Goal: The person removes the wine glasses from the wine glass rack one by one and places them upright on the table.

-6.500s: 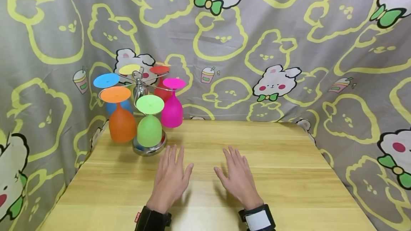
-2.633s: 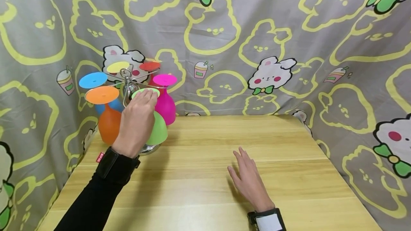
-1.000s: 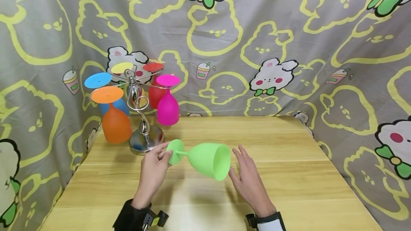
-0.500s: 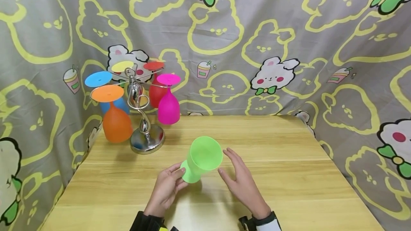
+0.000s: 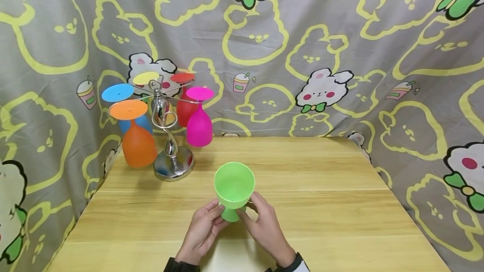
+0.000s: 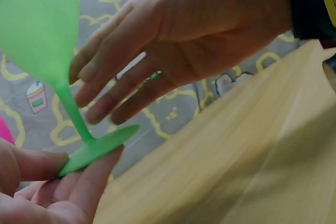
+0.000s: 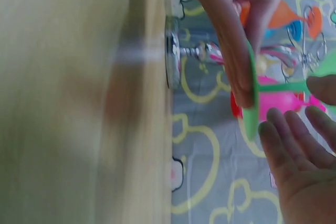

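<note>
A green plastic goblet [image 5: 234, 184] is held upright, mouth up and leaning toward me, above the middle of the table. My left hand [image 5: 202, 230] pinches the rim of its round foot, with the thumb on top and fingers underneath; the left wrist view shows this foot [image 6: 97, 150] plainly. From the other side, my right hand [image 5: 266, 226] is right at the stem and lower bowl. Its fingers [image 7: 294, 145] are loosely extended, and the thumb lies close to the stem; whether they touch the goblet I cannot tell.
A chrome goblet rack [image 5: 170, 146] stands at the table's back left. Upside-down goblets hang from it: orange [image 5: 139, 146], blue [image 5: 118, 92], yellow [image 5: 145, 78], red [image 5: 185, 106] and magenta [image 5: 199, 127]. A patterned grey curtain [image 5: 264, 53] surrounds the wooden table [image 5: 321, 205].
My left hand took the green goblet off the rack and brought it to the middle. It turned from lying sideways to upright. My right hand has moved in to the stem.
</note>
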### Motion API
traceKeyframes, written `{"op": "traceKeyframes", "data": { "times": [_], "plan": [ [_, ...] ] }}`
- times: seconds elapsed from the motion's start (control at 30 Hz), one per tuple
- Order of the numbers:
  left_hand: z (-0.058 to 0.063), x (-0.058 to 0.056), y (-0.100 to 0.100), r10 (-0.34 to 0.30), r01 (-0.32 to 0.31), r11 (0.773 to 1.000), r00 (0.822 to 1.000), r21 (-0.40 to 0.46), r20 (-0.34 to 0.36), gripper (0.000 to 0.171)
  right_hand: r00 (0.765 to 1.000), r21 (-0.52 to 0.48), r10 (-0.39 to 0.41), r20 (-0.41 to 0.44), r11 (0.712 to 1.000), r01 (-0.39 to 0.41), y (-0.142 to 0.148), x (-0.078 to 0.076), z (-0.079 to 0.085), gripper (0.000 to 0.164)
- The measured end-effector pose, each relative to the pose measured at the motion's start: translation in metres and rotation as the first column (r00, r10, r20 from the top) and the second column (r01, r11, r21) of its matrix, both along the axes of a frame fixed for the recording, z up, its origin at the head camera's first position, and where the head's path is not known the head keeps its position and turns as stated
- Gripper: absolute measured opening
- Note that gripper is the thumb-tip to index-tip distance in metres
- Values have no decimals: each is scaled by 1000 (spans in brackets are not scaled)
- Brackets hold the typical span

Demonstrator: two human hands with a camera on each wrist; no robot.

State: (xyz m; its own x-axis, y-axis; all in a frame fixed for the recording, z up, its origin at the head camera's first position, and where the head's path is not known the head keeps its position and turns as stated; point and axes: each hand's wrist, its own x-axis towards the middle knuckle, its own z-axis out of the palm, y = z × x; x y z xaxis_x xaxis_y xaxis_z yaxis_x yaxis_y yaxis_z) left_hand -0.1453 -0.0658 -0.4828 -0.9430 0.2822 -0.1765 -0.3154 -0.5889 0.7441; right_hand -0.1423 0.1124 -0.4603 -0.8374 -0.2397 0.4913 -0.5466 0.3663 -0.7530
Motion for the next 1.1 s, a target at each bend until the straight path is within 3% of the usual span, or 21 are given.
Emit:
{"op": "traceKeyframes", "data": {
  "times": [0.23, 0.5, 0.83, 1.1],
  "plan": [
    [-6, 3, 6, 9, -8, 1000, 1000, 26, -11, 51, 998, 3, -49, -37, 999, 49, -7, 1, -4, 47],
    [-8, 6, 14, 9, -9, 1000, 1000, 22, -26, 52, 978, 65, -198, -67, 977, 202, -7, 2, -7, 47],
    [-14, 9, 18, 13, -13, 1000, 1000, -12, 12, 53, 984, 8, -166, 60, 986, 166, -9, 4, -7, 42],
    [-13, 10, 16, -3, 3, 996, 1000, -86, -2, 52, 982, -19, -162, 95, 986, 165, -5, 4, -6, 42]
  ]
}}
